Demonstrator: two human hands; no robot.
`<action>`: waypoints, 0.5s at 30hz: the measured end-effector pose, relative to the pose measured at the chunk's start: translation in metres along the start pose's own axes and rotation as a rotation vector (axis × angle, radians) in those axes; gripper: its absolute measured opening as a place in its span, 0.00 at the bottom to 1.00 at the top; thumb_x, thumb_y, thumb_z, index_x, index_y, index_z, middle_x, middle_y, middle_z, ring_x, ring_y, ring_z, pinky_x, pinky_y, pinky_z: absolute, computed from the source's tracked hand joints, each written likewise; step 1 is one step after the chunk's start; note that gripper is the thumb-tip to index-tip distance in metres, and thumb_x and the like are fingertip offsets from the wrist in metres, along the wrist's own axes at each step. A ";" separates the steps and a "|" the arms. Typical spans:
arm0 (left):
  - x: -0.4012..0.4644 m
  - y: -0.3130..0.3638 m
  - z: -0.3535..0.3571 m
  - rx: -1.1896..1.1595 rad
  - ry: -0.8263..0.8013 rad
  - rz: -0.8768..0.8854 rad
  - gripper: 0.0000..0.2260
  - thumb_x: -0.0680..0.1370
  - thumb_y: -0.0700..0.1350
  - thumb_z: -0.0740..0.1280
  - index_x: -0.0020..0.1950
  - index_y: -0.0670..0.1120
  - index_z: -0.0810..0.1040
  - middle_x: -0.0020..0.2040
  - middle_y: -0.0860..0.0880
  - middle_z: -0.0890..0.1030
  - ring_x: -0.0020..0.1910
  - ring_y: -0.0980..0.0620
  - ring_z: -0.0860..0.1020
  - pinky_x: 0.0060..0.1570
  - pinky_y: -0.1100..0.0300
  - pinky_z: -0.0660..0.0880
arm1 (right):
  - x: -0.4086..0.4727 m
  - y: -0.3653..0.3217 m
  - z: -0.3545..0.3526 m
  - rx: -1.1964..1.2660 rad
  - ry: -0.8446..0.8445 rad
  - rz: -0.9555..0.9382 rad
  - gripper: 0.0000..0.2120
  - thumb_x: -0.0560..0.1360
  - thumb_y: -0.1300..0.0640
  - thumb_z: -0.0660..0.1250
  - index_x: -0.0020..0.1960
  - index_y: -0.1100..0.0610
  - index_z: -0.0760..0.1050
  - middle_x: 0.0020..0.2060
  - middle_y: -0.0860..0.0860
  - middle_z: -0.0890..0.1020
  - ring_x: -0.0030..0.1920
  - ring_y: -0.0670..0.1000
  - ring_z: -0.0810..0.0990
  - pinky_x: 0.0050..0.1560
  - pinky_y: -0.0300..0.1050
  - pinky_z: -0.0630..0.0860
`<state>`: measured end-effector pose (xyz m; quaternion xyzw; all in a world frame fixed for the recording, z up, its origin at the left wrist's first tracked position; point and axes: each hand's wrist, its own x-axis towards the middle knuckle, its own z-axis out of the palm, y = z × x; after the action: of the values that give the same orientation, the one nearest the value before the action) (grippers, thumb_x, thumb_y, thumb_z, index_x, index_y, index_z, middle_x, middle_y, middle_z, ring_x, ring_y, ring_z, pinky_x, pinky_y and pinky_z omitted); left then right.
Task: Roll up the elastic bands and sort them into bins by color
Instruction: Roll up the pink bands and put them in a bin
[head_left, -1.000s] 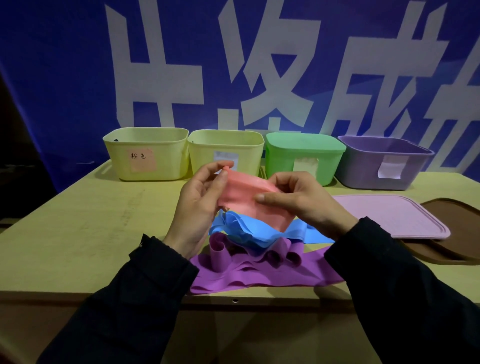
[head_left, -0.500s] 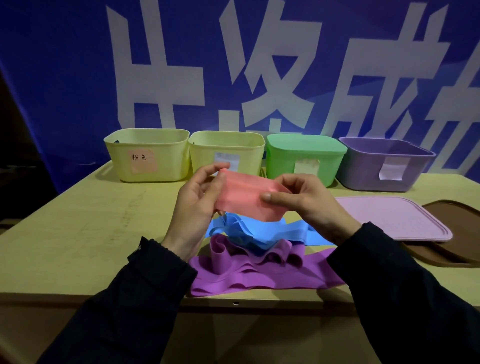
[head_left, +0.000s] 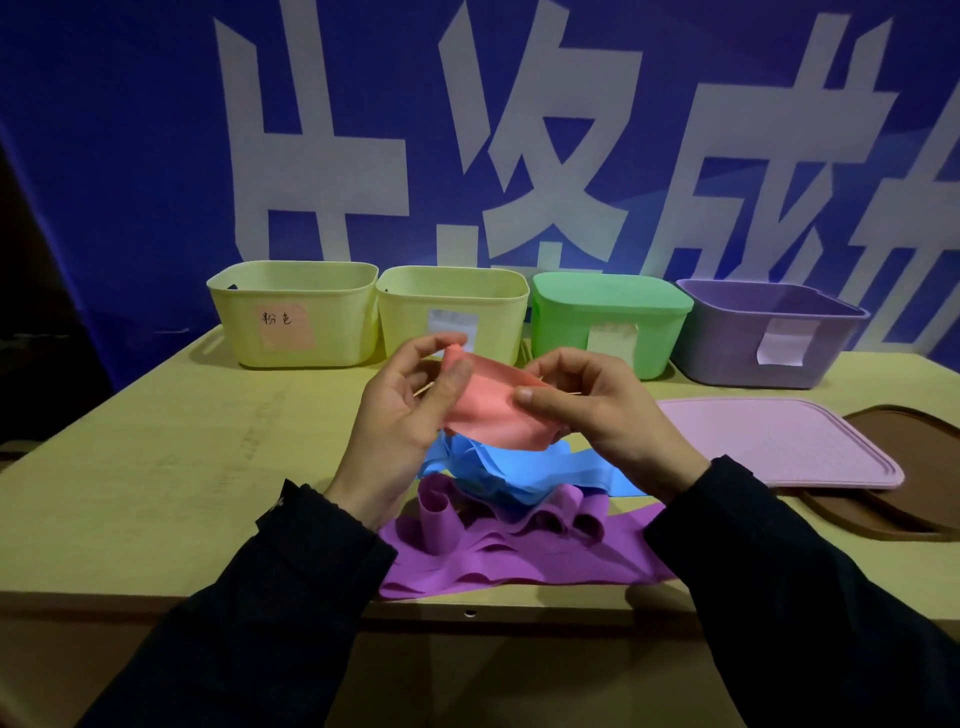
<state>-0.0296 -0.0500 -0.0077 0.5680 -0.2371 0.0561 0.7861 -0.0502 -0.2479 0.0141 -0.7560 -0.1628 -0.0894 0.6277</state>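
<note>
A thin, matte pink band (head_left: 498, 410), partly rolled, is pinched at its ends by the left hand (head_left: 402, 415) and right hand (head_left: 602, 415), above the table (head_left: 156, 467). Beneath it, one crumpled blue band (head_left: 498, 467) and one rippled purple band (head_left: 493, 551) are heaped. Behind it, four smooth plastic bins (head_left: 296, 312) are lined up.

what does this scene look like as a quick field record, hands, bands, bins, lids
left hand: pinches one end of the pink band
right hand: pinches the other end
on table: blue band atop purple band
bins: two yellow, green bin, purple bin
green bin: lidded
loose lids: pink lid over brown lid
</note>
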 end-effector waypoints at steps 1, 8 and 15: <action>0.001 0.000 0.000 0.024 0.006 -0.003 0.16 0.76 0.46 0.71 0.63 0.47 0.77 0.47 0.46 0.83 0.44 0.51 0.82 0.42 0.58 0.79 | 0.000 0.000 0.000 0.014 0.005 0.003 0.05 0.74 0.63 0.73 0.49 0.61 0.79 0.31 0.51 0.80 0.32 0.52 0.77 0.33 0.43 0.76; 0.000 0.000 -0.003 0.153 0.046 -0.004 0.09 0.82 0.42 0.66 0.61 0.48 0.82 0.51 0.54 0.85 0.47 0.56 0.83 0.40 0.57 0.82 | -0.003 -0.002 0.002 0.066 -0.074 -0.009 0.10 0.71 0.69 0.75 0.50 0.62 0.78 0.36 0.52 0.82 0.35 0.48 0.79 0.38 0.38 0.77; -0.001 -0.001 -0.004 0.098 0.019 0.000 0.13 0.77 0.51 0.72 0.60 0.48 0.81 0.54 0.48 0.83 0.56 0.46 0.81 0.56 0.50 0.79 | -0.002 0.004 0.006 0.009 -0.037 -0.024 0.08 0.74 0.64 0.73 0.50 0.67 0.80 0.36 0.54 0.81 0.36 0.51 0.77 0.38 0.39 0.77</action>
<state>-0.0288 -0.0462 -0.0102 0.6054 -0.2265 0.0732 0.7595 -0.0508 -0.2430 0.0090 -0.7528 -0.1837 -0.0820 0.6267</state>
